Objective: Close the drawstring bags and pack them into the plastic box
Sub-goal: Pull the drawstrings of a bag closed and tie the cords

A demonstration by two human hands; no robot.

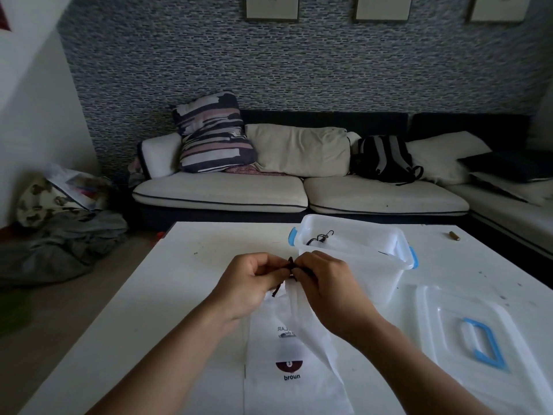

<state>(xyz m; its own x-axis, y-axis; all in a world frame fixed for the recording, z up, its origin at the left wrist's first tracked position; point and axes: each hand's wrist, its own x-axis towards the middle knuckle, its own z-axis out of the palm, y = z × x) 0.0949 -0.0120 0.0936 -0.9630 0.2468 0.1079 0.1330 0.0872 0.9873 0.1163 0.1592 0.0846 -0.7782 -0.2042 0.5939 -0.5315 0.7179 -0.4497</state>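
Drawstring bag (294,363), white, lies flat on the white table (185,295) beside the clear plastic box (353,259); left hand (248,283) and right hand (326,283) both pinch its dark cord (289,265).

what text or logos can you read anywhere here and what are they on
"broun": on the white drawstring bag, under a dark round logo.
"LAR": a cut-off word higher on the same bag, showing mirrored; the rest is hidden by a fold.
A smaller line beneath it: too blurred to read.
Framed pictures on the wall: nothing readable.
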